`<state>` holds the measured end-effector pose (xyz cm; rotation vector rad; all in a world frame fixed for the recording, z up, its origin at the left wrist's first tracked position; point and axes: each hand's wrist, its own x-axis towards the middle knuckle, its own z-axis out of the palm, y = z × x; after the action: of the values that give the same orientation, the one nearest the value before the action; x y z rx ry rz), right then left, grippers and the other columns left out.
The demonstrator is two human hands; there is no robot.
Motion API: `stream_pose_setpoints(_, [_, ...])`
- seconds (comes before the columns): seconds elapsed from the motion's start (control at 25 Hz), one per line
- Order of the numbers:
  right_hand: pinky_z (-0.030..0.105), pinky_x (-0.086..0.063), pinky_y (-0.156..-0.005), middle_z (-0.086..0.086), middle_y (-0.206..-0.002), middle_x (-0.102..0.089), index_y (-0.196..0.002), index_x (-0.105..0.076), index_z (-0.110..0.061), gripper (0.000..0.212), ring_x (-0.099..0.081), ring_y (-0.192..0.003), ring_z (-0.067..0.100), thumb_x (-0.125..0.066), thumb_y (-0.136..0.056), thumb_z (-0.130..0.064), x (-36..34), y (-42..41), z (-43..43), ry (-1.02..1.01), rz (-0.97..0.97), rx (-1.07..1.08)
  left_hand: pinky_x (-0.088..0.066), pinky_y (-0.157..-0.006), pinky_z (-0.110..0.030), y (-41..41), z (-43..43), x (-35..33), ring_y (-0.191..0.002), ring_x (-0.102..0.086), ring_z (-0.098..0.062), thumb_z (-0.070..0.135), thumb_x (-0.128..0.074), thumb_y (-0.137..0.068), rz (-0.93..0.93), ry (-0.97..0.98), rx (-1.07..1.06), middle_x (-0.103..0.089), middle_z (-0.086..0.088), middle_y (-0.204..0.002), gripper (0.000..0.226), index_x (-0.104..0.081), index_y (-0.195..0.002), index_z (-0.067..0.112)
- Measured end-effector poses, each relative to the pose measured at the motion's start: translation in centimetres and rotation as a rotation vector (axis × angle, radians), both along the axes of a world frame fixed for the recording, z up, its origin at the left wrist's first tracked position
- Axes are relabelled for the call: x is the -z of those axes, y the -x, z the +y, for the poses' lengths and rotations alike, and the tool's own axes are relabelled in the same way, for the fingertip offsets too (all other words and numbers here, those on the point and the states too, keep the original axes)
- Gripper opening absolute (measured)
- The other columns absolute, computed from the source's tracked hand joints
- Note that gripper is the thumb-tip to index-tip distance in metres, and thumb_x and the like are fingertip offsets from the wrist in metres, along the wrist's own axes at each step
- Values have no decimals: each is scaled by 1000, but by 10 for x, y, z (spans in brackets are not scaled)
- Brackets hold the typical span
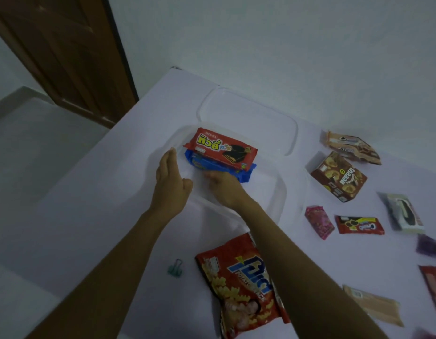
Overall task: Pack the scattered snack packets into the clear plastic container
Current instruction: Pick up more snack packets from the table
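Note:
A clear plastic container (pixel 280 192) sits mid-table. Inside it a red wafer packet (pixel 222 149) lies on top of a blue packet (pixel 244 174). My right hand (pixel 224 187) is inside the container, its fingers on the near edge of the blue packet. Flat, with its fingers together, my left hand (pixel 171 178) rests against the container's left wall and holds nothing. A red potato-snack bag (pixel 239 285) lies near me, partly under my right forearm. Scattered to the right are a brown box (pixel 339 177), a tan packet (pixel 351 146), a pink packet (pixel 319 221) and a small red packet (pixel 359 225).
The clear lid (pixel 248 111) lies behind the container. A green binder clip (pixel 175 267) is left of the potato-snack bag. More packets lie at the far right: a white one (pixel 403 212), a purple one (pixel 429 244), a beige one (pixel 373 304). The table's left edge drops to the floor by a wooden door (pixel 65 50).

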<state>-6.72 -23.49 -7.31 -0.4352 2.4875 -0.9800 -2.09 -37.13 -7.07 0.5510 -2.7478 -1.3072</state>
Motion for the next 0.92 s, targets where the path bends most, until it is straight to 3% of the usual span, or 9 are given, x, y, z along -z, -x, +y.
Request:
stream_pose_setpoints(0.12, [37,-42,-102,13,-129,-56,-132,-50,-6,42,-53,-114,28,-39,-92,2,11,16,-9,-48,70,5,-33,-108,-39,0,-1,0,-138,-23,-28,4,-50,-85,-7,24,4,-16,-10,-154,76,-8,-147,13])
stream_pose_setpoints(0.4, [37,-37,-109,16,-136,-51,-133,-49,-4,46,-47,-125,31,-40,-89,7,15,16,-7,-22,96,29,-36,-106,-40,2,0,6,-137,-25,-28,7,-50,-86,-5,39,-7,-17,-8,-154,74,-9,-147,16])
stream_pose_setpoints(0.56, [39,-44,-104,16,-129,-56,-126,-55,-3,39,-55,-116,28,-40,-91,5,-10,5,12,5,-56,-14,-29,-110,-43,0,0,1,-140,-19,-29,14,-50,-89,-50,104,13,-14,-10,-155,72,-7,-148,13])
stream_pose_setpoints(0.64, [29,-51,-93,15,-117,-64,-118,-61,-2,34,-62,-102,25,-42,-91,5,-33,-6,36,135,-93,104,-19,-115,-46,0,-3,-2,-144,-10,-32,23,-50,-91,-100,292,50,-11,-13,-157,72,-7,-148,9])
stream_pose_setpoints(0.76, [13,-52,-73,11,-97,-70,-108,-67,-5,34,-67,-81,22,-42,-88,5,-64,-27,91,301,21,404,-7,-117,-47,-1,3,-14,-145,2,-36,35,-45,-93,-148,506,75,-4,-15,-158,72,-8,-147,5])
stream_pose_setpoints(0.92, [35,-56,-76,4,-88,-71,-98,-69,-15,34,-67,-79,20,-41,-86,1,-76,-53,181,305,220,767,-9,-118,-45,-1,71,-35,-144,-6,-36,29,-49,-92,9,458,173,-11,-19,-156,69,-15,-146,2])
